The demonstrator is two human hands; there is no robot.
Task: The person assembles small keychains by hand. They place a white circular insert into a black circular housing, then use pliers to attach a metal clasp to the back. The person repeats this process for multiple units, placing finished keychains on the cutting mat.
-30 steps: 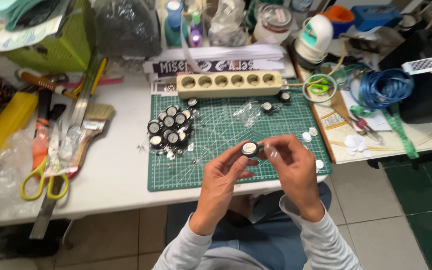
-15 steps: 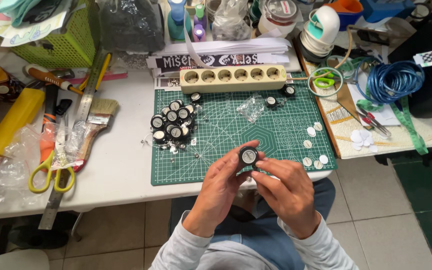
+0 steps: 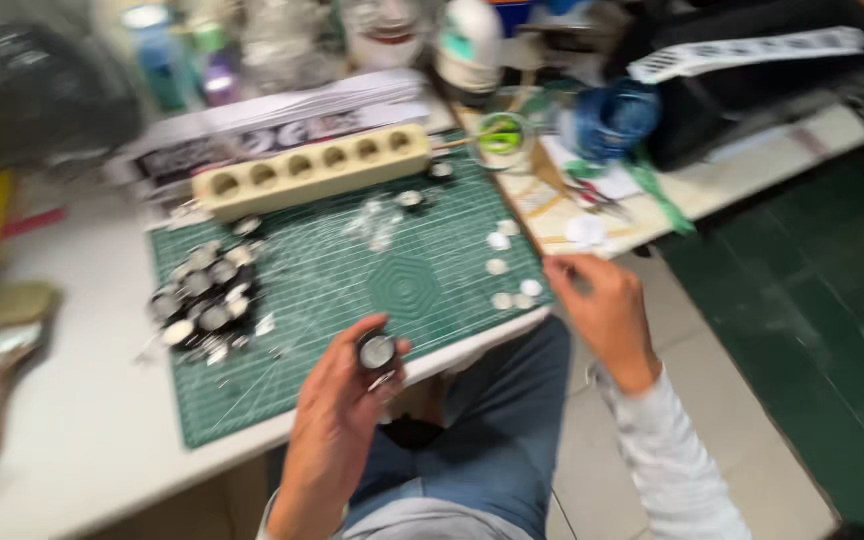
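My left hand [image 3: 344, 400] holds a small round black jar [image 3: 376, 351] with a silvery top, just over the front edge of the green cutting mat [image 3: 352, 280]. My right hand [image 3: 600, 308] is off to the right, near the mat's right front corner, fingers pinched close by several small white discs [image 3: 512, 297]; whether it holds one is lost in blur. A heap of similar black jars [image 3: 202, 297] lies on the mat's left side. Two more jars [image 3: 410, 199] sit near a beige block with a row of round holes [image 3: 312, 171].
The white table [image 3: 72, 430] carries bottles and a printed paper strip [image 3: 272, 125] at the back, a blue cord coil [image 3: 607, 118] and a small round green-filled dish [image 3: 499, 138] at right. Brushes and tools lie at far left. Green floor [image 3: 802, 330] is to the right.
My hands have separated: the right one left the jar and moved right toward the white discs, while the left keeps the jar. The camera view swung left and closer, blurring the scene.
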